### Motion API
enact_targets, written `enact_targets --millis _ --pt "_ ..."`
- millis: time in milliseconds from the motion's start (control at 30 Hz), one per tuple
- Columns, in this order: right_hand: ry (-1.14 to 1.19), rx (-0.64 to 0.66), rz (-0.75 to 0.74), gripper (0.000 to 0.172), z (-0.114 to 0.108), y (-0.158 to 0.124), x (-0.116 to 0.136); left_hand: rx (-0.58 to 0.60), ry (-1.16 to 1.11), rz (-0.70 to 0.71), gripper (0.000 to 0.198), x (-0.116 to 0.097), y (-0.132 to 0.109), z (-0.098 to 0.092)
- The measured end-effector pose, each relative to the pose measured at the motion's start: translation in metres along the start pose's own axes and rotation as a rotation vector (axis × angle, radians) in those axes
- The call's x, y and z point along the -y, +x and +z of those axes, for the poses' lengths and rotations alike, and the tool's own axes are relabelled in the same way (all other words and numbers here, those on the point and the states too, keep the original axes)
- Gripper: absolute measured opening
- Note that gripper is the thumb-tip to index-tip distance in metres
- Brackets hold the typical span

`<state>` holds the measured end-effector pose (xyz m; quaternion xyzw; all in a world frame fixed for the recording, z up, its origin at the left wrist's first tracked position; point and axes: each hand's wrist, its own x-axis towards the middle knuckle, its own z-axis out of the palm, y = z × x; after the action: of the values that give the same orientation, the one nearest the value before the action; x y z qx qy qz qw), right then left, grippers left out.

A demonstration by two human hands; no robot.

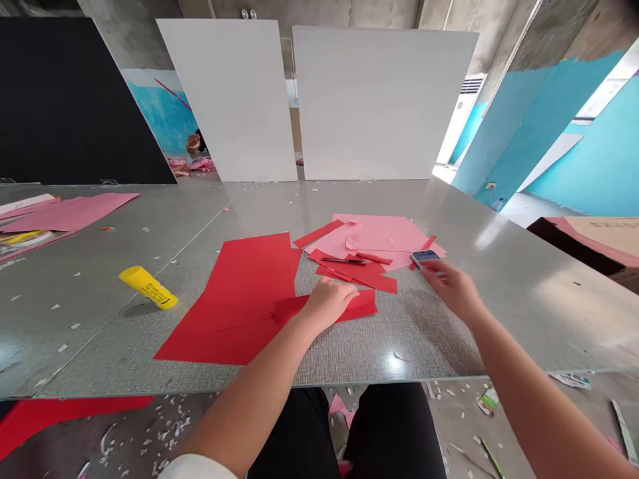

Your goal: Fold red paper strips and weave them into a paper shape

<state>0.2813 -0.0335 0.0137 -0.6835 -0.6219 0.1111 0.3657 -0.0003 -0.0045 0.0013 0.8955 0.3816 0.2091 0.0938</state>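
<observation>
My left hand (pixel 332 299) is closed over a folded strip of red paper (pixel 364 305), pressing it on the table with its fingers curled. The strip's left end overlaps a large red paper sheet (pixel 249 279). Out to the right, my right hand (pixel 452 283) has its fingers closed at the near edge of a mobile phone (pixel 424 257), whose lit screen faces up. Beyond my left hand, a dark pen (pixel 344 261) lies across red paper pieces (pixel 379 282). Under these are pink paper sheets (pixel 389 233).
A yellow glue tube (pixel 148 287) stands at a tilt on the grey table (pixel 200 219). Pink sheets (pixel 84 209) lie at the far left. White boards (pixel 384 100) and a black board (pixel 74 100) rise behind the table. To the right is a cardboard box (pixel 599 239).
</observation>
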Motion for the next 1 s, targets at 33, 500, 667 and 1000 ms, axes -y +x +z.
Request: enact_targets --millis 33,500,667,1000 --pt "0.042 0.085 -0.175 0.030 0.013 -0.004 0.019 0.000 -0.002 0.007 0.032 -0.002 0.001 0.000" --pt "0.119 0.310 -0.378 0.018 0.053 -0.005 0.061 0.011 -0.039 0.042 0.025 0.007 0.000 -0.018" --pt "0.124 0.293 -0.251 0.024 0.037 0.001 0.043 0.060 -0.158 -0.128 0.022 0.037 -0.019 -0.049" --pt "0.218 0.319 -0.022 0.033 0.027 0.004 0.028 -0.278 -0.836 -0.674 0.032 0.055 -0.034 -0.049"
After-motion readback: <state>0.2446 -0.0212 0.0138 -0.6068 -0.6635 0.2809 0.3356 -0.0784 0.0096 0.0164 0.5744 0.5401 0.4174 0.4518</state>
